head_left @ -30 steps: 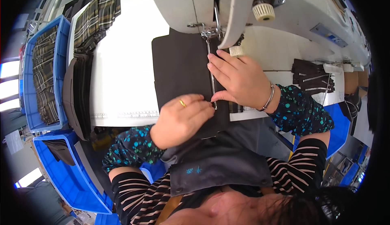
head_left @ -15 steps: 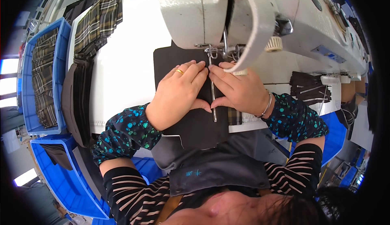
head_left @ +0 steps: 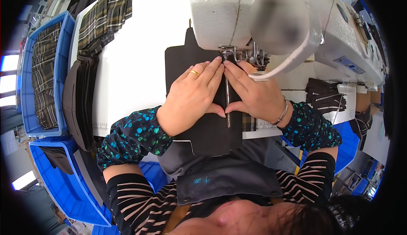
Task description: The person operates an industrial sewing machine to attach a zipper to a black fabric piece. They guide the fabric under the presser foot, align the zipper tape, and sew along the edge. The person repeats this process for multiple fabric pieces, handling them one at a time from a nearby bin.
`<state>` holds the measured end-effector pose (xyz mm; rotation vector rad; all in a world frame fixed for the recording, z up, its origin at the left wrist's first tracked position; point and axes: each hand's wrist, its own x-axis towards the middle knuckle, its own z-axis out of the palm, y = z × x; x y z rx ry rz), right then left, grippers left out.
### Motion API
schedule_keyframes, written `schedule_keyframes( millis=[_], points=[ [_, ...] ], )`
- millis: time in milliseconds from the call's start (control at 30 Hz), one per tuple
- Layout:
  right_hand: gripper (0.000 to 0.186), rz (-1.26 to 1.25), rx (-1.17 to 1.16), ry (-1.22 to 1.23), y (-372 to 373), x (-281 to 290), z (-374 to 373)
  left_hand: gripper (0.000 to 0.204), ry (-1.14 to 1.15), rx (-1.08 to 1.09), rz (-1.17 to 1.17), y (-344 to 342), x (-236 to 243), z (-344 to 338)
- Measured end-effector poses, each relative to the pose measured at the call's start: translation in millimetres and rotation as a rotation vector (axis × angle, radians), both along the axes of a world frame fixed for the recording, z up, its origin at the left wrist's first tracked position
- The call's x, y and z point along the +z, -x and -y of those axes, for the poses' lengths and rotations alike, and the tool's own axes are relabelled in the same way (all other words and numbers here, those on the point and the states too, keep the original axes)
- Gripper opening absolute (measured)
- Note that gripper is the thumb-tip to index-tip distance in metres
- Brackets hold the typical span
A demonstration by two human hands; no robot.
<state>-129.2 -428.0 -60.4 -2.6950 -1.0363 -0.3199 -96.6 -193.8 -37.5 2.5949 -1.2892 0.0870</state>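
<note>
A dark brown fabric panel (head_left: 174, 67) lies on the white sewing table, its far end beside the sewing machine head (head_left: 214, 20). A zipper with pale metal teeth (head_left: 228, 107) runs lengthwise along it, up to the presser foot area (head_left: 227, 54). My left hand (head_left: 193, 93) lies flat on the panel left of the zipper, a gold ring on one finger. Right of the zipper, my right hand (head_left: 256, 95) presses down with fingers stretched. Both sets of fingertips sit just before the foot, and the thumbs point toward each other at the zipper. The needle tip cannot be made out.
Plaid cloth pieces (head_left: 106, 16) and a stack of dark panels (head_left: 80, 99) lie at the left. Blue bins (head_left: 68, 78) stand beyond them, one holding plaid cloth. More zippers (head_left: 324, 95) lie at the right. A curved white band (head_left: 292, 71) hangs over my right hand.
Both hands and the panel have slid slightly away from me toward the machine. The panel's far tab now shows beside the machine head. The view has shifted a little.
</note>
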Motion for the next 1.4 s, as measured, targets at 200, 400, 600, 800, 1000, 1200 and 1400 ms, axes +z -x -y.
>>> schedule_keyframes(
  millis=[200,400,600,800,1000,1200,1400],
  points=[
    [0.091,-0.017,0.008,-0.013,-0.4,-0.3,0.5,0.099,-0.011,-0.016,0.033,-4.1,1.3,-0.6],
    [0.089,-0.003,0.014,0.021,-0.3,1.7,0.7,0.095,0.014,0.009,-0.002,-5.5,1.9,-0.8],
    [0.089,0.023,0.020,0.057,-2.0,2.7,0.9,0.093,0.023,0.013,-0.006,-5.6,1.9,-1.0],
    [0.088,-0.007,0.004,0.105,-0.8,-0.4,1.8,0.094,0.044,-0.008,-0.008,-7.5,-0.8,-4.9],
    [0.089,0.038,0.017,0.117,-2.0,4.5,1.1,0.106,0.148,0.074,0.047,-45.7,-15.7,-7.0],
    [0.089,0.082,0.028,0.128,-4.1,3.5,1.3,0.101,0.030,0.029,0.147,-63.4,-28.5,-3.7],
    [0.091,0.049,0.008,0.105,-1.0,-0.4,1.4,0.089,0.033,-0.023,0.087,-12.6,-24.2,-6.7]
  ],
)
